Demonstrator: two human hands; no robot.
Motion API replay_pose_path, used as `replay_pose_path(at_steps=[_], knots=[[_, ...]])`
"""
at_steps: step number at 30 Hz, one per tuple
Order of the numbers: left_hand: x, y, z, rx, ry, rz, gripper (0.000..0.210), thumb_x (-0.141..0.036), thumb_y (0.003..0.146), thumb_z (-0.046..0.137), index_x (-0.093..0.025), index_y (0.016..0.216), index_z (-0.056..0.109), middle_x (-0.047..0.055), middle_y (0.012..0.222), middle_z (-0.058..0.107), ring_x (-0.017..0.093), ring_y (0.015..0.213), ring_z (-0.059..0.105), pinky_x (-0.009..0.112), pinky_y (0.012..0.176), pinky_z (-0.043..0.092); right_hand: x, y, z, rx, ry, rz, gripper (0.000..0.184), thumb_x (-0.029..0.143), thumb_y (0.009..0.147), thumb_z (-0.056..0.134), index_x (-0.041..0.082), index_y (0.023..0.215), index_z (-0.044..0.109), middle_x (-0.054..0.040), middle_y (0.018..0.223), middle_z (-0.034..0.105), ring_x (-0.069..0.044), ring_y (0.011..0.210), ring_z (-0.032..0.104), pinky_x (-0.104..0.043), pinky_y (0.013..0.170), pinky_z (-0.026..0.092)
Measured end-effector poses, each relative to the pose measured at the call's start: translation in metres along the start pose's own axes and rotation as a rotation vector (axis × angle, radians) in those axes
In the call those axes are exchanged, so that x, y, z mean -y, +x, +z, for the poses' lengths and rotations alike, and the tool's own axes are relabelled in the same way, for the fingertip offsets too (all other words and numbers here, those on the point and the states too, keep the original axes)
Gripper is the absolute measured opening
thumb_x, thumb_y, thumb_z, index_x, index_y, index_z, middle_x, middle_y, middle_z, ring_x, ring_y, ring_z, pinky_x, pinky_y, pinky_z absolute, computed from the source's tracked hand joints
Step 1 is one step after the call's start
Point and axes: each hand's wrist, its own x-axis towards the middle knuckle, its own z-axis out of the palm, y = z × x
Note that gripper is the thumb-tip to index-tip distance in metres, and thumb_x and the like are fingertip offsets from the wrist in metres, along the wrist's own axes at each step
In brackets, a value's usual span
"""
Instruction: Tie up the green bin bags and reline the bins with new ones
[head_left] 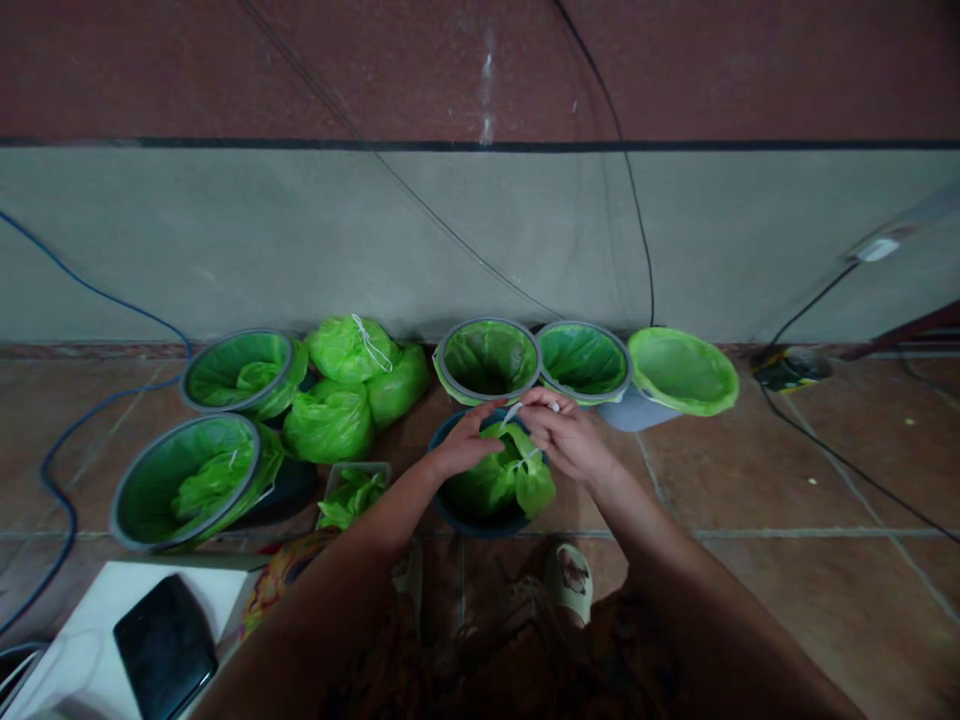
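Bag [504, 474] just below the fingers [541, 398]
Left hand [466, 442] and right hand [568, 432] pinch its string [512, 412]; the bag, inside the bucket [489, 531], looks soft, probably slippery: best gripped by the string.

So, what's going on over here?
A person is handling a green bag at the mouth of a dark blue bucket. The right hand pinches its white drawstring, with the left hand close beside it. Three bulging green bags sit together near the wall, between two green-lined bins on the left and three more toward the right.
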Motion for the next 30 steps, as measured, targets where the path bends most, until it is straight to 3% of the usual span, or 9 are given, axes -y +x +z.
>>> replay_pose_path(at_steps=[3, 6, 10, 14, 16, 20, 22, 27, 30], knots=[[-0.019, -0.001, 0.005, 0.158, -0.23, 0.065, 0.032, -0.017, 0.078, 0.061, -0.015, 0.109, 0.066, 0.007, 0.115, 0.068, 0.022, 0.115, 0.058, 0.035, 0.103, 0.039, 0.017, -0.003, -0.001, 0.05, 0.112, 0.016, 0.019, 0.029, 0.07, 0.074, 0.022, 0.08, 0.06, 0.0122, 0.049, 0.025, -0.004, 0.041, 0.014, -0.017, 0.037, 0.015], [-0.025, -0.001, 0.009, 0.18, -0.244, 0.01, 0.022, -0.028, 0.088, 0.053, -0.013, 0.092, 0.068, 0.006, 0.089, 0.07, 0.018, 0.092, 0.063, 0.031, 0.091, 0.045, 0.027, 0.002, -0.013, -0.038, 0.167, -0.011, 0.019, 0.028, 0.068, 0.073, 0.023, 0.078, 0.058, 0.0111, 0.052, 0.027, -0.004, 0.042, 0.012, -0.017, 0.035, 0.015], [-0.013, 0.002, 0.012, -0.007, -0.067, -0.085, 0.028, -0.032, 0.089, 0.047, -0.014, 0.074, 0.061, -0.002, 0.061, 0.054, 0.01, 0.06, 0.05, 0.023, 0.067, 0.043, 0.032, 0.01, -0.029, -0.166, 0.187, -0.048, 0.024, 0.03, 0.066, 0.076, 0.023, 0.079, 0.056, 0.0099, 0.057, 0.038, -0.004, 0.042, 0.012, -0.016, 0.032, 0.013], [-0.001, 0.006, 0.018, -0.189, 0.059, -0.208, 0.027, -0.028, 0.087, 0.044, -0.014, 0.075, 0.063, -0.004, 0.054, 0.047, 0.008, 0.05, 0.041, 0.022, 0.053, 0.034, 0.028, 0.01, -0.021, -0.184, 0.188, -0.076, 0.03, 0.038, 0.07, 0.077, 0.022, 0.089, 0.06, 0.0087, 0.061, 0.046, -0.002, 0.04, 0.015, -0.015, 0.031, 0.013], [-0.002, 0.005, 0.023, -0.083, 0.092, -0.209, 0.025, -0.027, 0.085, 0.047, -0.013, 0.076, 0.066, -0.005, 0.054, 0.048, 0.008, 0.05, 0.04, 0.021, 0.052, 0.032, 0.023, 0.009, -0.009, -0.129, 0.188, -0.059, 0.03, 0.043, 0.074, 0.075, 0.021, 0.09, 0.061, 0.0083, 0.061, 0.047, -0.002, 0.039, 0.016, -0.015, 0.032, 0.014], [-0.015, -0.001, 0.03, 0.449, 0.091, -0.096, 0.021, -0.022, 0.08, 0.051, -0.014, 0.073, 0.069, -0.004, 0.055, 0.051, 0.008, 0.053, 0.042, 0.021, 0.054, 0.033, 0.014, 0.014, 0.003, -0.11, 0.177, -0.059, 0.032, 0.05, 0.08, 0.069, 0.02, 0.088, 0.06, 0.0079, 0.059, 0.047, -0.002, 0.038, 0.018, -0.016, 0.032, 0.015], [-0.022, -0.003, 0.029, 0.586, 0.1, -0.081, 0.02, -0.024, 0.079, 0.054, -0.014, 0.076, 0.071, -0.003, 0.057, 0.052, 0.009, 0.055, 0.044, 0.021, 0.054, 0.033, 0.012, 0.019, -0.002, -0.165, 0.161, -0.067, 0.033, 0.052, 0.08, 0.067, 0.02, 0.088, 0.059, 0.0076, 0.06, 0.048, -0.002, 0.037, 0.019, -0.016, 0.032, 0.017], [-0.019, 0.001, 0.02, 0.389, 0.163, -0.104, 0.028, -0.031, 0.084, 0.052, -0.013, 0.074, 0.072, -0.001, 0.059, 0.056, 0.01, 0.057, 0.048, 0.021, 0.055, 0.033, 0.0, 0.025, -0.025, -0.301, 0.006, 0.061, 0.045, 0.064, 0.085, 0.051, 0.022, 0.1, 0.059, -0.0011, 0.077, 0.065, -0.009, 0.051, 0.051, -0.02, 0.046, 0.042], [-0.011, 0.003, 0.015, 0.191, 0.115, -0.191, 0.031, -0.031, 0.085, 0.049, -0.013, 0.075, 0.072, -0.001, 0.059, 0.058, 0.01, 0.054, 0.048, 0.021, 0.054, 0.034, -0.016, 0.02, -0.034, -0.243, -0.355, 0.153, 0.044, 0.061, 0.081, 0.057, 0.022, 0.101, 0.06, -0.004, 0.087, 0.068, -0.015, 0.07, 0.062, -0.026, 0.059, 0.049]])
